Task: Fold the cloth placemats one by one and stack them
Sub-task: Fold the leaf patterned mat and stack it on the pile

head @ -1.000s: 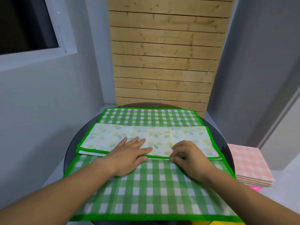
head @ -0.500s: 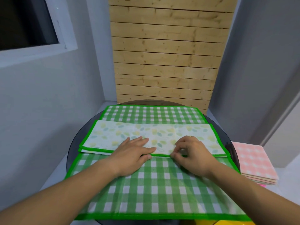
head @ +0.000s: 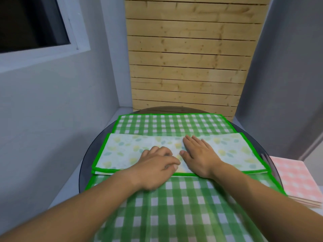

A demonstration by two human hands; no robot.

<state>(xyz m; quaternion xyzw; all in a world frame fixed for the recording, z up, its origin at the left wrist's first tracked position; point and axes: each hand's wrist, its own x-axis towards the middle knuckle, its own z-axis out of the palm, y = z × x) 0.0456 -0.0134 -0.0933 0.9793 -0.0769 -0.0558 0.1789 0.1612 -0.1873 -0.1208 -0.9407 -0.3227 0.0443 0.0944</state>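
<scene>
hands swapped roles in the last second. right hand (head: 199, 154) was pinching the near edge of the folded placemat (head: 122, 154); now it has let go and lies flat, fingers straight, palm down on the strip just right of centre. left hand (head: 157, 165) was the flat one; now its fingers are curled, tips down on the cloth by the near edge, right beside the other hand's thumb. it's motion-blurred, so i can't tell if it's pinching a layer or just resting curled. the mat itself: leaf-print side up, green border, folded once into a long strip, lying left-to-right across the middle of the frame, on top of a spread green gingham placemat (head: 174, 206) that covers most of the round dark glass table (head: 83, 172). strip hasn't shifted; near edges look roughly lined up, with a small offset showing at its lower left corner. my read: first fold is done and being pressed flat, and the hands are setting up at the midpoint for a second fold, probably end over end. risk is the layers sliding if the flat palm lifts early. pink gingham stack (head: 297, 180) sits at the right edge of the frame, off the table, well apart from both hands; likely where finished ones go. at least one spread mat left after this one.
</scene>
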